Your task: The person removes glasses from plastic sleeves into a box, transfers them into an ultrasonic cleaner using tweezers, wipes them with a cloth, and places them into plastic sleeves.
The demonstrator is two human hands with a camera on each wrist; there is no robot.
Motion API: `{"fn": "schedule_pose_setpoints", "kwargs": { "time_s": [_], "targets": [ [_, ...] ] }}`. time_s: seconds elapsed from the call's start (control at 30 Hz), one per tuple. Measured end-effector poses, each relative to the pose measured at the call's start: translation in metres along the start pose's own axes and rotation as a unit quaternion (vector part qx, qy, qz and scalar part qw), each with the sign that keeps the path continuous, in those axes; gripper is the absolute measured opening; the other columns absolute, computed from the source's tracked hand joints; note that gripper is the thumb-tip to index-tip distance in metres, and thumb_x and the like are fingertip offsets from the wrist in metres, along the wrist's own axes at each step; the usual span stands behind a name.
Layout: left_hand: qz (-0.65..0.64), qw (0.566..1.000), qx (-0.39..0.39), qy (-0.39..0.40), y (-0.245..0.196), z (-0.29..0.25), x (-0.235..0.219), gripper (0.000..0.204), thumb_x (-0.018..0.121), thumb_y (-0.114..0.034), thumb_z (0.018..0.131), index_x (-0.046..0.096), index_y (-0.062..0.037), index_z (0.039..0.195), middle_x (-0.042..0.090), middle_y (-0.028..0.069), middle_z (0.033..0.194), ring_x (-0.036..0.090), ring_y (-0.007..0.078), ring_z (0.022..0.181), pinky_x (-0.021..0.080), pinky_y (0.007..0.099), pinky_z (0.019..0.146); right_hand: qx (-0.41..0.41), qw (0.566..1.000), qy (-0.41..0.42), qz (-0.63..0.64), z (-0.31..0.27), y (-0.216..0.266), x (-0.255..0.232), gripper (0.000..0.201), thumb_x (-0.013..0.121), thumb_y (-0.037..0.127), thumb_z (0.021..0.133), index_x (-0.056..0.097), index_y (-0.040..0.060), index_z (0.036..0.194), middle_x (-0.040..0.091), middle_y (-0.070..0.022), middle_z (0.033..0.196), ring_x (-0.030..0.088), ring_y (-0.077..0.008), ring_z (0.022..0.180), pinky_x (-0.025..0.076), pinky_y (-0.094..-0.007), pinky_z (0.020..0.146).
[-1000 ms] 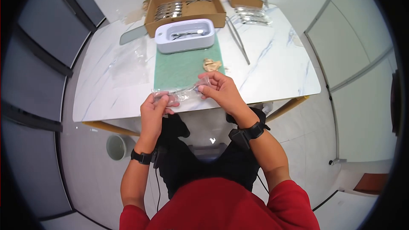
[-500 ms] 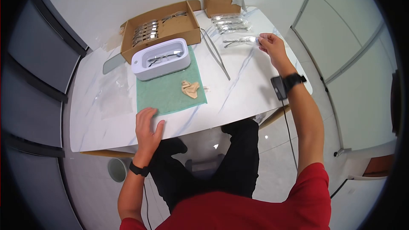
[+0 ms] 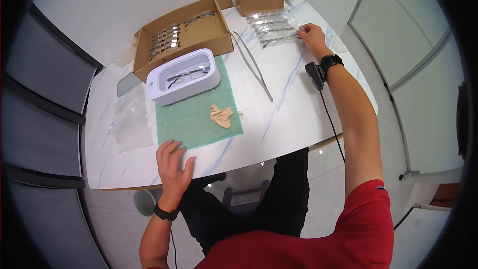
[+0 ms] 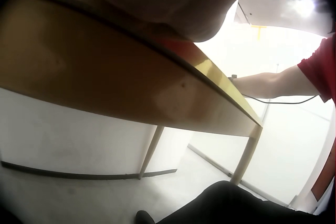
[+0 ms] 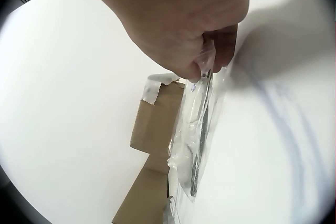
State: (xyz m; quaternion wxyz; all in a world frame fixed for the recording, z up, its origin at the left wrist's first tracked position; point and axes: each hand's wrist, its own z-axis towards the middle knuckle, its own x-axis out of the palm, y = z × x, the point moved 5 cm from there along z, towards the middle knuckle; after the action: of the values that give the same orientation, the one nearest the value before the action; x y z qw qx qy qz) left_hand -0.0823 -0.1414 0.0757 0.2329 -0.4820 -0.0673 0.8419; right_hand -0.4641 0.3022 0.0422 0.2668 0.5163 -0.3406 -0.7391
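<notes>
In the head view my right hand point(image 3: 313, 39) pinches the end of a clear plastic bag with eyeglasses point(image 3: 280, 40) inside, laid at the near end of a row of bagged glasses point(image 3: 269, 18). Up close in the right wrist view, thumb and fingers grip the crinkled bag end, and the bagged glasses point(image 5: 195, 124) stretch away along the table. My left hand point(image 3: 173, 169) rests at the table's front edge with relaxed fingers, holding nothing. A white cleaner tub point(image 3: 186, 93) holds a pair of glasses point(image 3: 188, 75) and stands on a green mat point(image 3: 184, 127).
Behind the tub, a cardboard tray point(image 3: 206, 35) contains several glasses. A small cardboard box point(image 3: 259, 5) stands at the back. Long tweezers point(image 3: 269, 94) lie right of the mat, a beige cloth point(image 3: 221, 116) on it, and flat plastic bags point(image 3: 132, 127) to the left.
Both hands held the bagged glasses at the front edge; the left let go and settled there. The right carried the bag to the back right and set it beside the row.
</notes>
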Motion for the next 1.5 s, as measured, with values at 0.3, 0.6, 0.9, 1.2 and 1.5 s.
{"fn": "schedule_pose_setpoints", "kwargs": {
  "time_s": [0.3, 0.6, 0.9, 1.2, 1.5],
  "targets": [
    [0.014, 1.0, 0.006, -0.008, -0.003, 0.001, -0.004, 0.029, 0.076, -0.011, 0.076, 0.064, 0.0, 0.1, 0.058, 0.0178, 0.122, 0.049, 0.0419, 0.121, 0.041, 0.0491, 0.1, -0.16, 0.96, -0.161, -0.162, -0.002, 0.002, -0.014, 0.042, 0.077, 0.031, 0.078, 0.069, 0.0044, 0.109, 0.068, -0.0169, 0.106, 0.066, -0.0301, 0.097, 0.051, -0.0377, 0.085],
    [-0.002, 1.0, 0.0, -0.03, 0.004, -0.004, -0.004, 0.031, 0.077, -0.017, 0.077, 0.064, -0.0004, 0.101, 0.057, 0.0165, 0.123, 0.049, 0.0401, 0.122, 0.042, 0.0473, 0.099, -0.351, 0.903, 0.242, 0.048, -0.225, 0.202, 0.019, 0.034, 0.074, 0.011, 0.082, 0.066, 0.0076, 0.114, 0.065, -0.0096, 0.107, 0.065, -0.0236, 0.08, 0.054, -0.0332, 0.072],
    [-0.013, 0.998, -0.004, -0.067, 0.011, -0.009, -0.005, 0.028, 0.077, -0.018, 0.078, 0.064, -0.0008, 0.096, 0.058, 0.0153, 0.118, 0.051, 0.0378, 0.12, 0.043, 0.0457, 0.097, -0.461, 0.828, 0.3, -0.106, -0.292, 0.214, 0.088, 0.033, 0.071, 0.013, 0.08, 0.067, 0.0078, 0.113, 0.064, -0.0114, 0.102, 0.064, -0.0298, 0.088, 0.054, -0.039, 0.076],
    [-0.042, 0.995, 0.009, -0.091, 0.011, -0.014, -0.006, 0.022, 0.076, -0.013, 0.076, 0.063, -0.0019, 0.091, 0.06, 0.0142, 0.113, 0.055, 0.037, 0.114, 0.045, 0.0449, 0.095, -0.31, 0.938, 0.106, -0.114, -0.216, 0.176, 0.051, 0.037, 0.072, 0.026, 0.084, 0.065, 0.003, 0.112, 0.064, -0.0168, 0.106, 0.065, -0.033, 0.088, 0.053, -0.0432, 0.077],
    [-0.07, 0.991, 0.008, -0.117, 0.016, -0.018, -0.006, 0.019, 0.077, -0.013, 0.075, 0.064, -0.0025, 0.084, 0.062, 0.0124, 0.107, 0.057, 0.0335, 0.109, 0.045, 0.0431, 0.09, -0.212, 0.927, 0.134, -0.278, -0.162, 0.109, 0.075, 0.043, 0.068, 0.021, 0.081, 0.062, -0.0042, 0.115, 0.068, -0.0221, 0.09, 0.067, -0.0361, 0.08, 0.054, -0.0438, 0.073]
  ]
}}
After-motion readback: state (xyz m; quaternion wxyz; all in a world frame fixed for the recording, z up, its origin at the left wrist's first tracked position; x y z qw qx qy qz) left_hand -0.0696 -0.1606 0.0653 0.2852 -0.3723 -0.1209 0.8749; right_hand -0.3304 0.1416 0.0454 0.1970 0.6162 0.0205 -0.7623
